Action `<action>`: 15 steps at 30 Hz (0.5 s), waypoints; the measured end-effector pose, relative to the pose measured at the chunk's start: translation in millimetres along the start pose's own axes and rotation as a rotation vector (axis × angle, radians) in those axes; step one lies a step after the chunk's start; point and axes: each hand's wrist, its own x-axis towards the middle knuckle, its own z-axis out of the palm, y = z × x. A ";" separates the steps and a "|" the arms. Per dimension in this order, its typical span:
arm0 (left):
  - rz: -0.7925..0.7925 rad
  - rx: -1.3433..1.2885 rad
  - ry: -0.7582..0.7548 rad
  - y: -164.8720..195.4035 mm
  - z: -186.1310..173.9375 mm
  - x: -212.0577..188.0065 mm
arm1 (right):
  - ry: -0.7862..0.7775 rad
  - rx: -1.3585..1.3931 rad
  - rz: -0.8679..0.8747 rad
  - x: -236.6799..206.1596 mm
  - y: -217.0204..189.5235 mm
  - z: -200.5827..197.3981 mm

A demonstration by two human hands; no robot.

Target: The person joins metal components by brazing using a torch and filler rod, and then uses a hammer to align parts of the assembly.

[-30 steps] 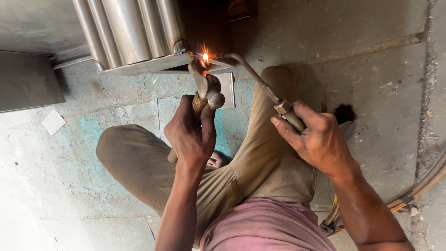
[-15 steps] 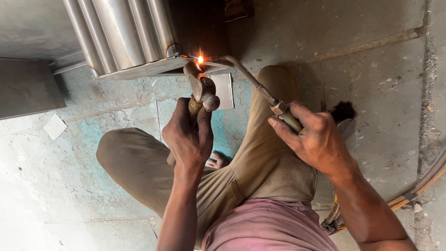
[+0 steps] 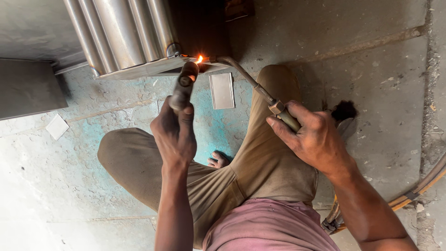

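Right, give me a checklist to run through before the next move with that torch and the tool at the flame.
1. Right hand grips the bent metal torch by its handle: ok.
2. Orange flame sits at the edge of the flat metal sheet under the ribbed shiny steel panel: ok.
3. Left hand holds the dark metal hand tool with its tip by the flame: ok.
4. Fingers kept back from the flame: ok.
5. Bare toes on the floor below the work: not ok, unprotected.
6. Orange hose free of kinks: cannot tell, it runs out of view.
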 end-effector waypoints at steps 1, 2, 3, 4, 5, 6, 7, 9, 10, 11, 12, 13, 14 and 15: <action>0.003 0.000 0.004 1.5 -0.1 -0.3 | 0.005 0.010 -0.011 0.2 -0.3 0.3; 0.006 0.000 0.006 3.5 0.1 -0.2 | 0.011 0.010 -0.019 0.2 -0.7 0.5; 0.008 -0.001 0.008 5.5 0.8 -0.2 | 0.017 0.009 -0.027 0.1 -0.7 0.5; -0.002 0.021 0.014 7.3 1.4 0.1 | 0.024 0.007 -0.035 0.0 -0.7 0.5; -0.012 0.044 0.020 9.0 2.0 0.5 | 0.017 0.006 -0.016 -0.2 -0.6 0.5; -0.023 0.066 0.026 10.3 2.7 0.8 | 0.009 0.006 0.002 -0.2 -0.3 0.5; -0.019 0.074 0.030 11.3 3.2 1.2 | 0.001 0.006 0.020 -0.4 -0.1 0.7; -0.010 0.089 0.039 12.2 4.1 1.7 | 0.008 0.008 0.016 -1.0 0.5 0.5; -0.001 0.091 0.043 12.4 4.6 1.6 | 0.012 0.008 0.013 -1.1 0.9 0.3; 0.008 0.093 0.048 12.3 5.0 1.3 | 0.008 0.012 0.010 -1.2 1.2 0.4; 0.016 0.095 0.053 12.3 5.3 1.1 | 0.003 0.016 0.007 -1.1 1.4 0.2; 0.021 0.095 0.054 12.0 5.5 1.1 | -0.002 0.021 0.003 -1.0 1.7 0.2; 0.025 0.095 0.055 11.8 5.6 1.1 | -0.006 0.015 0.004 -1.0 1.9 0.0; 0.030 0.095 0.056 11.7 5.8 1.3 | -0.009 0.010 0.004 -0.7 2.2 -0.1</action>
